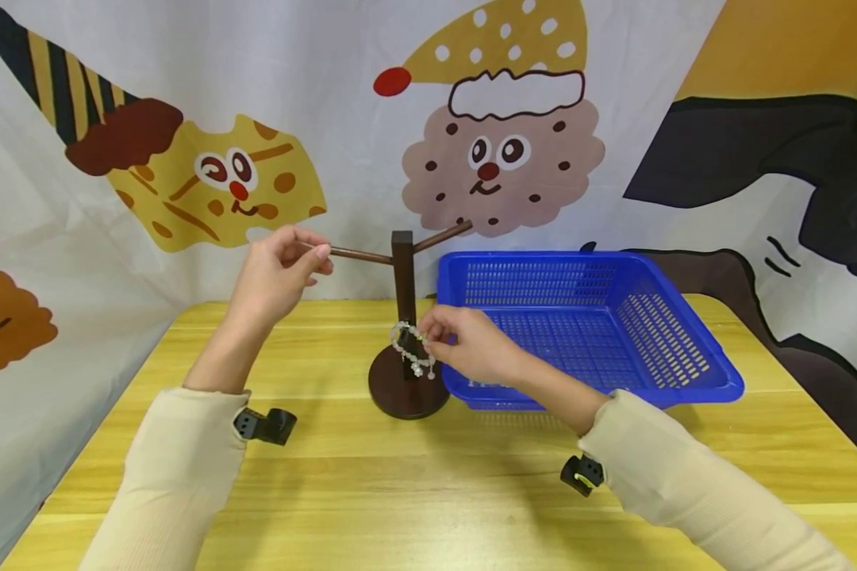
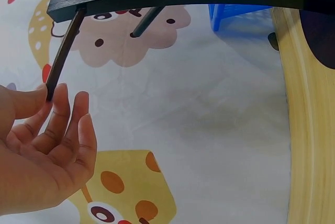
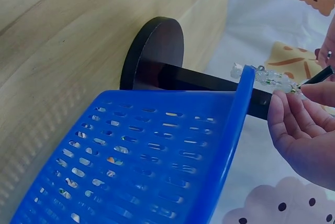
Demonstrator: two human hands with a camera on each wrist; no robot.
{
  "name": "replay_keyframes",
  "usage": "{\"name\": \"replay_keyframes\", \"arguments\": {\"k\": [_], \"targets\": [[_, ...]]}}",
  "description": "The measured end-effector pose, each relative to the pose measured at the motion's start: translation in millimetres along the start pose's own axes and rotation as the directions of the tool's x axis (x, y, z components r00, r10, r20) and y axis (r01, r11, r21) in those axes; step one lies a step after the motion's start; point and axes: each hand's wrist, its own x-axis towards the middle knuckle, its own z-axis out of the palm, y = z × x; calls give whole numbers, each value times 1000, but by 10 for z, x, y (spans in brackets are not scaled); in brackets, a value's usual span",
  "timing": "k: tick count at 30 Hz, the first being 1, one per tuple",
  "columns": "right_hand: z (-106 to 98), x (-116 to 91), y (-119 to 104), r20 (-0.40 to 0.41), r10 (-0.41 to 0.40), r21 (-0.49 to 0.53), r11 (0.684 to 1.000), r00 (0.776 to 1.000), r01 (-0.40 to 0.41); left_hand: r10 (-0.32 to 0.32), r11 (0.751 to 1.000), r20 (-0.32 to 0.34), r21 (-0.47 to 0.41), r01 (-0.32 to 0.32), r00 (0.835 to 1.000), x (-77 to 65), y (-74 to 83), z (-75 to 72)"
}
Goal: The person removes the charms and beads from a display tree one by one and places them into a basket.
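A dark brown wooden stand (image 1: 405, 297) with a round base rises from the table, rods slanting out near its top. My left hand (image 1: 274, 270) pinches the tip of the left rod (image 1: 360, 254) between thumb and forefinger; the left wrist view shows the other fingers loosely bent. Lower down, my right hand (image 1: 474, 341) pinches a beaded bracelet (image 1: 400, 342) of pale, clear beads with small charms. The bracelet hangs in front of the post, its loop apart from the rods. In the right wrist view the basket's rim partly covers the bracelet (image 3: 277, 79).
A blue perforated plastic basket (image 1: 693, 394) stands just right of the stand, under my right forearm. The yellow wood-grain table (image 1: 400, 492) ends at a white cloth (image 1: 357, 103) with cartoon prints. Each sleeve cuff carries a small black camera.
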Motion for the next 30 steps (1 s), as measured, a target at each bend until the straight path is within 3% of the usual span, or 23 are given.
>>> {"name": "replay_keyframes", "arguments": {"k": [16,30], "targets": [[-70,-111,-147,-3,-52,15,999,999,52,3,1000,4,1,-3,1000,2,1,-5],[-100,-163,-216,6,-37,22,999,999,37,5,1000,7,-11,-5,1000,-5,4,1]]}}
